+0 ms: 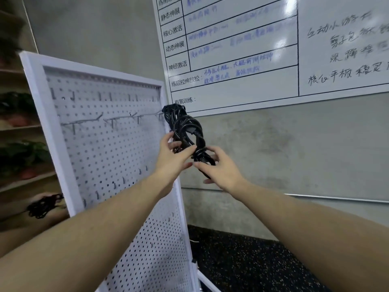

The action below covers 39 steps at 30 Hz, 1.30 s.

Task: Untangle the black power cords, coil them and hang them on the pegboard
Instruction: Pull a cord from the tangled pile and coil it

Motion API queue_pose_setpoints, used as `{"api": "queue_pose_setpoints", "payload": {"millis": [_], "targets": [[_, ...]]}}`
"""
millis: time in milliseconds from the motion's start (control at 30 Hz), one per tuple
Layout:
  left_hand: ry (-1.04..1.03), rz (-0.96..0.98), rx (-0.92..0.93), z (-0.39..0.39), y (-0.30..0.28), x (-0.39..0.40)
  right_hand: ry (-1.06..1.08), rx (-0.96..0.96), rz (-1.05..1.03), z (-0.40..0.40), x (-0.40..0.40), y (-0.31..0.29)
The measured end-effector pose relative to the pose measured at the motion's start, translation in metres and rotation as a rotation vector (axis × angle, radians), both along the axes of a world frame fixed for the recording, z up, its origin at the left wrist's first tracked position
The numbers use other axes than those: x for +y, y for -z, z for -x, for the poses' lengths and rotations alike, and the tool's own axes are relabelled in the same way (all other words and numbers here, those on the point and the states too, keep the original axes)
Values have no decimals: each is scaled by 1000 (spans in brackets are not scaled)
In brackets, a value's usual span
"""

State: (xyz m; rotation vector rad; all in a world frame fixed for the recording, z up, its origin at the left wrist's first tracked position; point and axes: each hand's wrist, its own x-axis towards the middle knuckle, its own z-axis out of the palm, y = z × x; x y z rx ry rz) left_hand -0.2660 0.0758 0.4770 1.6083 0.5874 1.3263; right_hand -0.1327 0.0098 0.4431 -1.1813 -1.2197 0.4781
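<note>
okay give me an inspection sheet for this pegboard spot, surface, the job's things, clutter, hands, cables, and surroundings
Surface: white pegboard in a white frame, standing upright; metal hooks in several rows, all those in view bare.
Job's things: coiled black power cord held up at the pegboard's right edge, level with the long hooks; whether it hangs on one cannot be told.
Clutter: second bundle of black cord low at the left, beside the frame.
Hands: left hand grips the coil's lower part; right hand pinches the cord end below it.
Cables: only the two black cords.
Surroundings: whiteboard with handwriting on a grey wall, speckled dark floor, shelves with plants at left.
</note>
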Motion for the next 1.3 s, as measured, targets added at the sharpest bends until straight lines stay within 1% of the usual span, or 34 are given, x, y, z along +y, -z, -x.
{"api": "queue_pose_setpoints", "payload": {"millis": [100,167,300,467,700,800,867,1067,1300], "targets": [[-169,-92,-7,-1,-16,13,-32,17,-30,13,18,-30],[-238,-149,-1,-2,-30,20,-64,26,-41,20,30,-48],[-269,-186,-53,-4,-53,34,-95,-9,-50,26,57,-73],[-299,-199,-16,-1,-68,62,-96,-32,1,28,88,-86],[-338,-190,-24,4,-70,84,-255,10,86,34,117,-82],[-376,-183,17,6,-64,85,-307,42,130,37,123,-76],[-399,-196,58,9,-57,87,-318,29,165,38,123,-70],[-437,-244,150,16,-43,73,-276,-53,232,34,107,-52],[-441,-265,287,24,-22,31,-153,-90,281,6,51,-24]]}}
